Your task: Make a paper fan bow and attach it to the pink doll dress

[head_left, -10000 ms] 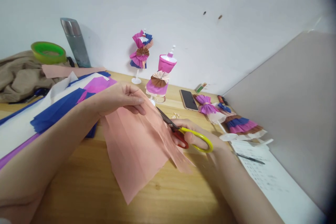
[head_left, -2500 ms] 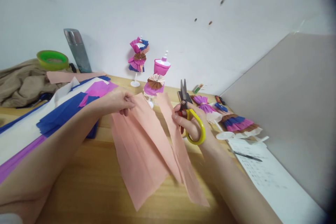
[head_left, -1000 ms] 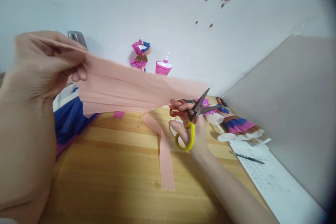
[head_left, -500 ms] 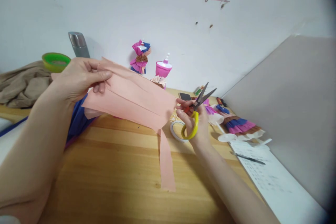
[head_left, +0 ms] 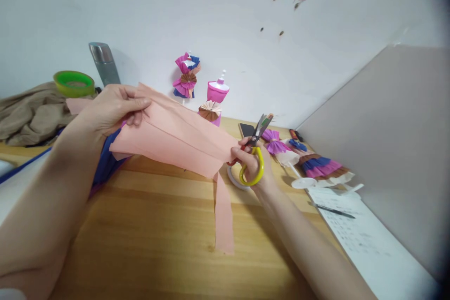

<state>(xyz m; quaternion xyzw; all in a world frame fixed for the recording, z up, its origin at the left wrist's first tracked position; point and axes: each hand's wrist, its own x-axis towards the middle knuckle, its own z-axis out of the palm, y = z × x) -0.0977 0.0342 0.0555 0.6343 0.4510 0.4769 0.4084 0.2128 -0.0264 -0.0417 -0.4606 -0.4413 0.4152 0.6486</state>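
Note:
My left hand (head_left: 114, 108) pinches the upper left part of a peach crepe-paper sheet (head_left: 176, 136), stretched above the table with creases along its length. At its right end, my right hand (head_left: 265, 173) is closed around scissors (head_left: 253, 139) with yellow and red handles, blades pointing up and away. The right fingertips also touch the sheet's right edge; whether they grip it is hard to see. From the sheet's lower right corner a narrow peach strip (head_left: 224, 220) hangs down toward the wooden tabletop (head_left: 158, 243).
Two small dress forms with paper outfits (head_left: 218, 91) stand by the wall. A tape roll (head_left: 73, 83) rests on brown cloth (head_left: 31, 108) beside a grey bottle (head_left: 105, 63). At right lie a ruffled paper dress (head_left: 323, 168), a pen (head_left: 333, 211) and a written sheet (head_left: 372, 243).
The scissor blades have come closer together. My right hand has shifted slightly left and down, and my left hand slightly down, with the peach sheet still stretched between them.

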